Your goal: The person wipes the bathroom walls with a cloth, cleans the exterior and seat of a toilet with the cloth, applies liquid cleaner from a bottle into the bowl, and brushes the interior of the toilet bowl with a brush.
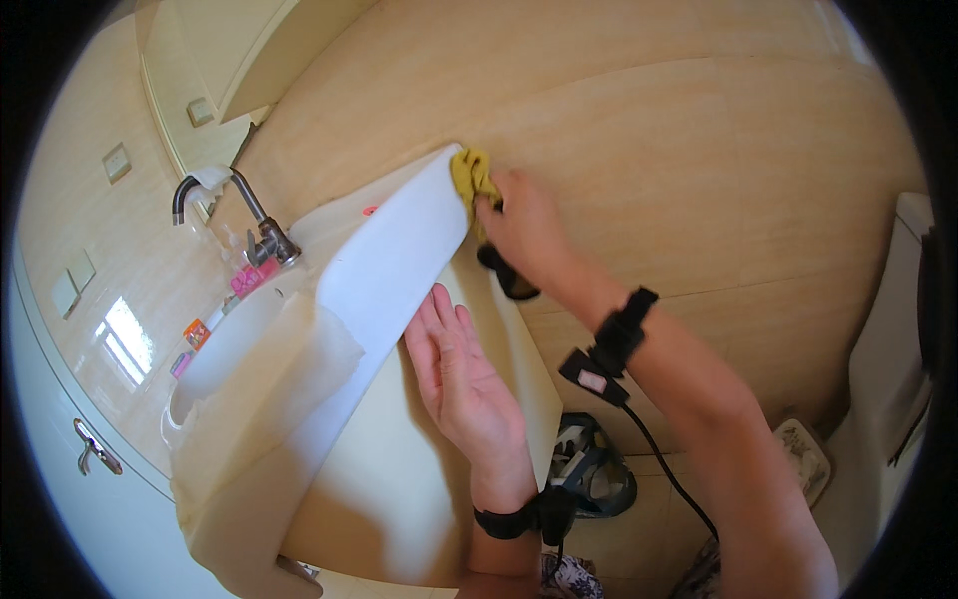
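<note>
My right hand grips a crumpled yellow cloth against the far right corner of a white washbasin's front rim. Palm up, my left hand has its fingers stretched out and holds nothing. Its fingertips are at the lower edge of that rim, in front of the cream cabinet; whether they touch it I cannot tell. A dark object shows just below my right hand, its kind unclear. Black straps with small devices are on both my wrists.
A dark curved faucet with a white cloth on its spout stands behind the basin bowl. Small colourful packets lie along the basin's left side. Dark footwear is on the floor by a waste bin; a toilet stands right.
</note>
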A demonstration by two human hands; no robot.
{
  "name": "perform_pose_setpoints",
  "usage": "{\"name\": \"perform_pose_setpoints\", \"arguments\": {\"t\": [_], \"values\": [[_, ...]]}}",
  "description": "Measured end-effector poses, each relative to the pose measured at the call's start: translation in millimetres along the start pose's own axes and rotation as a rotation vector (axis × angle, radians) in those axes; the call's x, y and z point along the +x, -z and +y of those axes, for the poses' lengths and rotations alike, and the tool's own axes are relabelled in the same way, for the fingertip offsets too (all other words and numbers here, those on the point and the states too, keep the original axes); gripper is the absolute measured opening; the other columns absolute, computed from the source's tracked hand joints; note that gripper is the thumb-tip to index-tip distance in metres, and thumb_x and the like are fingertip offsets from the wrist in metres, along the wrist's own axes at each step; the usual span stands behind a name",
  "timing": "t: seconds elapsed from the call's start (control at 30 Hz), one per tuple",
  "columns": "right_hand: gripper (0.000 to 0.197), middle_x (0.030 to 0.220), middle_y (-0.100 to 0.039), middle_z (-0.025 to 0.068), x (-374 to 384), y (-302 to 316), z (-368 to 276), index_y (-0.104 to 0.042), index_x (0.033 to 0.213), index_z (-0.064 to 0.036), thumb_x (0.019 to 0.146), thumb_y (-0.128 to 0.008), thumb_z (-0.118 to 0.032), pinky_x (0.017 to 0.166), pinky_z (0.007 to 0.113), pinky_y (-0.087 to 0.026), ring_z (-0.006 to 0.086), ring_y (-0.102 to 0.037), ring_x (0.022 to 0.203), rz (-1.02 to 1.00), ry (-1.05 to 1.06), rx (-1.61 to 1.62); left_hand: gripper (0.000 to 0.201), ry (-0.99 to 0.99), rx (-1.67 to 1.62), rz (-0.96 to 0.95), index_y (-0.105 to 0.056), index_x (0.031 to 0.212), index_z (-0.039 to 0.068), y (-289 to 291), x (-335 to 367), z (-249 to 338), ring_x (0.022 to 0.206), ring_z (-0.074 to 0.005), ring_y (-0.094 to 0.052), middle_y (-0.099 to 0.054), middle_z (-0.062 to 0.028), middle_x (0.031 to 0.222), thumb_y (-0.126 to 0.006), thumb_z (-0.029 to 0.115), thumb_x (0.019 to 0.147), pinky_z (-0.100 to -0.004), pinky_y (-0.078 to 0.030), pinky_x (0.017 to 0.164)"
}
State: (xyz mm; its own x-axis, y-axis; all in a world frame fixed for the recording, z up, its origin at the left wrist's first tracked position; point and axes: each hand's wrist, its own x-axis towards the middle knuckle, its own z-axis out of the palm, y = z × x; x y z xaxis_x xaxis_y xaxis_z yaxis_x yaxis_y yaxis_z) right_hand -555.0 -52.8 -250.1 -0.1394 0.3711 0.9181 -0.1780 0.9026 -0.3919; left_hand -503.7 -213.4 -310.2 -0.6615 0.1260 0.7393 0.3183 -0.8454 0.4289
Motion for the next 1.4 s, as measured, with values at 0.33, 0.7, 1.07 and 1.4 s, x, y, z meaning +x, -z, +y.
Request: {"name": "perform_pose_setpoints", "arguments": {"t": [0.33, 0.7, 1.07, 1.4], "values": [[0.016, 0.093, -0.06, 0.0225, -9.4, 4.2, 1.6, -0.06, 0.091, 0.0002, 0.081, -0.065, -0.011, 0.071, 0.048, -0.05, 0.0421, -0.059, 0.085, 0.004, -0.024, 0.025, 0.056, -0.023, 0.05, 0.025, -0.022, 0.148, -0.008, -0.3, -2.9, 2.2, 0.143, -0.0313, -0.027, -0.029, -0.0227, 0.153, -0.041, 0.011, 0.099, -0.0431, -0.017, 0.118], [0.018, 0.098, -0.057, 0.0212, 43.0, -0.3, -11.1, -0.058, 0.095, 0.0016, 0.084, -0.064, -0.012, 0.075, 0.048, -0.048, 0.0421, -0.058, 0.086, -0.033, 0.097, -0.073, 0.054, -0.045, 0.075, 0.038, -0.026, 0.147, -0.008, 5.2, -0.6, 1.6, 0.143, -0.0312, -0.028, -0.03, -0.0233, 0.152, -0.039, 0.016, 0.1, -0.0425, -0.019, 0.117], [0.02, 0.101, -0.057, 0.0209, 3.4, 37.1, 31.2, -0.059, 0.095, 0.0, 0.083, -0.064, -0.015, 0.072, 0.048, -0.052, 0.0401, -0.062, 0.078, -0.233, 0.167, -0.247, 0.054, 0.001, 0.083, 0.027, -0.027, 0.145, -0.01, 9.0, 1.0, 7.0, 0.143, -0.0317, -0.027, -0.029, -0.0243, 0.152, -0.039, 0.016, 0.099, -0.0431, -0.018, 0.117], [0.03, 0.097, -0.056, 0.0221, -52.2, 13.9, -52.7, -0.055, 0.104, 0.0002, 0.08, -0.066, -0.014, 0.075, 0.047, -0.05, 0.0416, -0.058, 0.086, 0.02, 0.249, 0.26, 0.056, -0.029, 0.071, -0.033, -0.023, 0.147, -0.009, 12.2, 2.7, 3.7, 0.143, -0.0318, -0.026, -0.028, -0.023, 0.153, -0.039, 0.015, 0.099, -0.0436, -0.018, 0.118]]}}
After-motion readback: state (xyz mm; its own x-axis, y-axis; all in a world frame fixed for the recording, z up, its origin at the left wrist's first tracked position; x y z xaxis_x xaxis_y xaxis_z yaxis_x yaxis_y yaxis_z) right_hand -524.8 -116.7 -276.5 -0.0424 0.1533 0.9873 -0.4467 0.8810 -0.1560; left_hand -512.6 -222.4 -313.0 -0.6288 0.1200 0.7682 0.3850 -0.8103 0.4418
